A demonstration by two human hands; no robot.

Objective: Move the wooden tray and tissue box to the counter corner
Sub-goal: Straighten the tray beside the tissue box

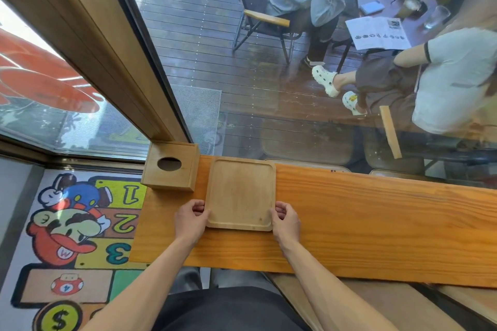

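Observation:
A square wooden tray (240, 191) with rounded corners lies flat on the orange wooden counter (363, 223), close to its left end. My left hand (191, 219) grips the tray's near left edge and my right hand (285, 219) grips its near right edge. A wooden tissue box (172, 166) with an oval hole in its top stands in the counter's far left corner, just left of the tray, a narrow gap between them. No tissue shows in the hole.
A window pane and wooden frame (113, 62) rise right behind the counter. Beyond the glass two people sit at a table on a deck. A cartoon floor mat (70, 223) lies left of the counter. Counter surface stretches away to the right.

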